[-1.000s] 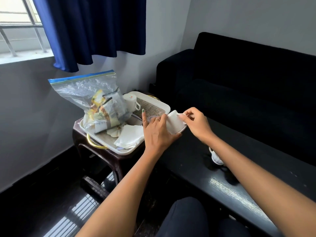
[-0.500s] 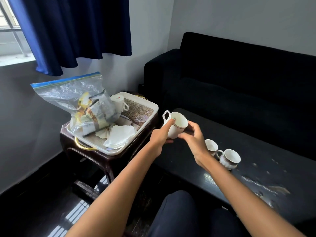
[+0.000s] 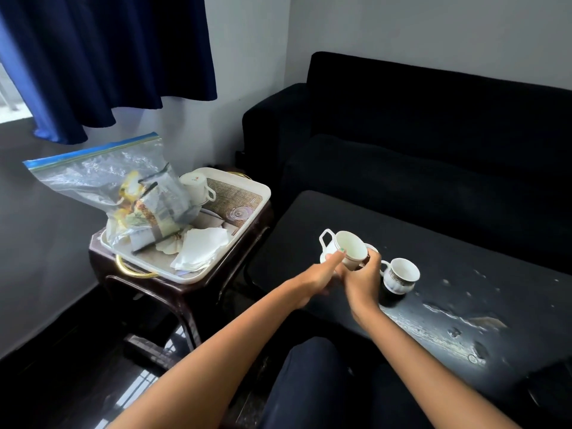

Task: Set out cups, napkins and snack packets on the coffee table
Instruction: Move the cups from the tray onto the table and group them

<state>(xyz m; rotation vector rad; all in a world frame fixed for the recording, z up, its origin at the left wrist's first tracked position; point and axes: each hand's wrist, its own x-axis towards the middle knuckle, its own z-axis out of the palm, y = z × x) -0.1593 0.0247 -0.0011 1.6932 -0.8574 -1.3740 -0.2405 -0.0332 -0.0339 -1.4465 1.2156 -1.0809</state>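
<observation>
Both hands hold a white cup [image 3: 348, 249] tilted toward me, low over the black coffee table [image 3: 464, 274]. My left hand [image 3: 322, 274] grips its side, thumb on the rim; my right hand [image 3: 362, 277] holds it from the right. A second cup [image 3: 400, 275] stands upright on the table just right of my hands, and another is mostly hidden behind the held cup. On the white tray [image 3: 247, 218] sit one more cup [image 3: 196, 187], white napkins [image 3: 201, 247] and a clear zip bag of snack packets [image 3: 139, 196].
The tray rests on a small dark side table [image 3: 173, 292] left of the coffee table. A black sofa [image 3: 433, 134] runs behind the coffee table. A blue curtain [image 3: 108, 57] hangs above the tray. My knee [image 3: 309, 382] is at the bottom.
The cup has travelled from the tray's edge to the right and down over the coffee table, both hands with it. The view has swung right, showing cups on the table.
</observation>
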